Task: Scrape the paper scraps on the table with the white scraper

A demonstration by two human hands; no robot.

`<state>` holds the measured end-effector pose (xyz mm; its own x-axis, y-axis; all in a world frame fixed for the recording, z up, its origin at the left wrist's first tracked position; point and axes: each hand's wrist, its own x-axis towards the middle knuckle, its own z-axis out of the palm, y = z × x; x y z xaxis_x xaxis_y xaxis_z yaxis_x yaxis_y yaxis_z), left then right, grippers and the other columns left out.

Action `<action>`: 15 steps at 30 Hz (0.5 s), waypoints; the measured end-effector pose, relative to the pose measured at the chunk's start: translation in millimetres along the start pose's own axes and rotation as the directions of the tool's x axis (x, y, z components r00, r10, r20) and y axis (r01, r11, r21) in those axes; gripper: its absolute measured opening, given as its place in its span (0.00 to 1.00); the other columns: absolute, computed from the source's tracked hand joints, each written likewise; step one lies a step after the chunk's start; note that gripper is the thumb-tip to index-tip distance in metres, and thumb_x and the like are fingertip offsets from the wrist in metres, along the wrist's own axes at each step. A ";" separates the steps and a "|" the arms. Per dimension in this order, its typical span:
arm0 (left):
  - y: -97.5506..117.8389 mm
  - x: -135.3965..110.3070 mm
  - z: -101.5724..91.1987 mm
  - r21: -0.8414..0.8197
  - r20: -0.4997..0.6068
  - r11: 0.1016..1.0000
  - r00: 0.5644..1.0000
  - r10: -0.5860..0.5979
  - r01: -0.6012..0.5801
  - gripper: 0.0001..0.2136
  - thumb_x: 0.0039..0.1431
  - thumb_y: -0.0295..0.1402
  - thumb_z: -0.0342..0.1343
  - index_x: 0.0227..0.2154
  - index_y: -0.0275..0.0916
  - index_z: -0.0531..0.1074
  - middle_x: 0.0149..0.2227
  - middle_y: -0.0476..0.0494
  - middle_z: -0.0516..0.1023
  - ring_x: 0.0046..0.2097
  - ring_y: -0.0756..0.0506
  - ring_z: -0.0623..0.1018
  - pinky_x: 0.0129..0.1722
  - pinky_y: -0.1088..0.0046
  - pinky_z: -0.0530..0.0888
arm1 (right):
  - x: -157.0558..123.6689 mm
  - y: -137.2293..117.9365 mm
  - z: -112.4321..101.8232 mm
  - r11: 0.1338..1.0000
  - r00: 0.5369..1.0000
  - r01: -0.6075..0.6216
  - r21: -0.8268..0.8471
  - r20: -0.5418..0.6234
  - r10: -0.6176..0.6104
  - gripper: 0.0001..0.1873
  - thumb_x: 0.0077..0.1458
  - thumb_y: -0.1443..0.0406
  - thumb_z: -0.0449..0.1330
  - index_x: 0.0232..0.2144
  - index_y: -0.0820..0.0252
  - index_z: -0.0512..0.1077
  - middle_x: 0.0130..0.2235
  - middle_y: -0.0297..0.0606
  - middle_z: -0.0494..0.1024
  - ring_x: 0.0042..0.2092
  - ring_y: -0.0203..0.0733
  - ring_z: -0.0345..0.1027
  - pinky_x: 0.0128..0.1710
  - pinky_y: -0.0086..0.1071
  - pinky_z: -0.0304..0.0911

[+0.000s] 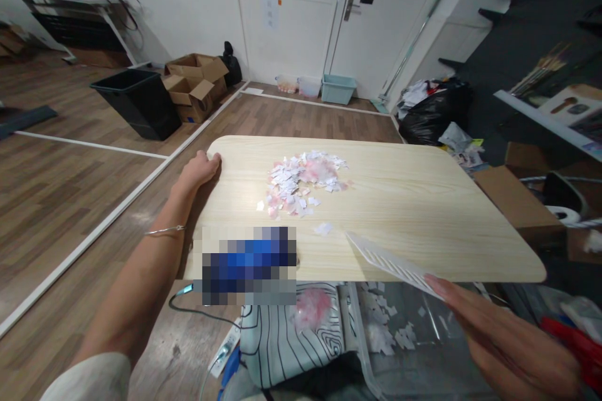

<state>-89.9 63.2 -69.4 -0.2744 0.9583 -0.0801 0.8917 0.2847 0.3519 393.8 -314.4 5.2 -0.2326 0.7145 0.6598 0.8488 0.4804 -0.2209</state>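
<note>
My left hand (200, 169) is closed around the far left edge of a light wooden table (423, 194). My right hand (503, 332) grips a white flat slotted piece (395, 266), perhaps plastic, whose tip reaches over the near table edge. Left of the table's middle lies a pile of torn white and pink paper scraps (286, 178). One loose scrap (323, 228) rests nearer to me, left of the slotted piece's tip. Below the near edge, a clear plastic bin (360, 332) contains more white scraps, partly hidden by my right hand.
A pixelated blue object (249, 260) sits at the table's near left, a cable (207, 309) beside it. Pink material (311, 308) lies on striped cloth (277, 344) below. A black bin (141, 100) and cardboard boxes (195, 88) stand beyond, left; a cardboard box (522, 200) is right.
</note>
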 end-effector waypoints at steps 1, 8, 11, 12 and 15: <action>0.4 -0.4 -0.4 0.006 0.003 1.000 1.000 -0.001 0.001 0.37 0.69 0.53 0.42 0.64 0.23 0.67 0.62 0.13 0.74 0.63 0.24 0.76 0.59 0.50 0.73 | -1.0 -4.1 -0.2 1.000 0.999 -0.019 -0.020 -0.041 0.019 0.33 0.65 0.78 0.58 0.66 0.47 0.75 0.56 0.33 0.85 0.52 0.44 0.84 0.58 0.34 0.78; 0.2 -2.2 -1.4 0.000 -0.007 1.000 1.000 0.011 -0.011 0.36 0.69 0.52 0.42 0.63 0.24 0.68 0.63 0.16 0.73 0.65 0.25 0.73 0.60 0.52 0.72 | 5.3 -4.4 11.9 0.991 0.994 0.108 -0.082 -0.014 -0.110 0.39 0.61 0.82 0.60 0.70 0.50 0.71 0.55 0.35 0.86 0.48 0.45 0.86 0.55 0.34 0.80; -0.5 -1.8 -0.8 0.006 -0.016 1.000 1.000 0.018 -0.018 0.36 0.68 0.52 0.41 0.63 0.24 0.68 0.63 0.15 0.73 0.66 0.24 0.73 0.60 0.51 0.71 | 11.8 -7.4 15.6 0.991 0.993 0.114 -0.072 0.015 -0.113 0.40 0.61 0.81 0.60 0.71 0.49 0.69 0.54 0.35 0.86 0.47 0.46 0.86 0.54 0.34 0.81; -0.7 -1.5 -0.6 0.008 -0.017 1.000 1.000 0.020 -0.020 0.36 0.68 0.52 0.41 0.63 0.23 0.68 0.63 0.15 0.73 0.65 0.24 0.73 0.60 0.51 0.71 | 13.6 -10.4 16.1 0.992 0.994 0.106 -0.068 0.025 -0.104 0.40 0.62 0.81 0.59 0.71 0.48 0.69 0.54 0.35 0.87 0.47 0.46 0.86 0.55 0.34 0.81; -2.1 0.2 0.4 0.013 -0.019 1.000 1.000 0.021 -0.021 0.36 0.68 0.52 0.41 0.62 0.23 0.69 0.62 0.14 0.73 0.64 0.25 0.74 0.60 0.52 0.72 | 7.5 -21.8 14.9 0.998 0.999 0.049 -0.049 0.024 -0.048 0.37 0.66 0.77 0.56 0.71 0.45 0.68 0.53 0.35 0.87 0.48 0.46 0.86 0.57 0.35 0.80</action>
<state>-91.7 62.9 -70.5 -0.2622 0.9635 -0.0545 0.9020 0.2648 0.3410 366.5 -311.9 4.3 -0.2844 0.7029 0.6519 0.8585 0.4894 -0.1532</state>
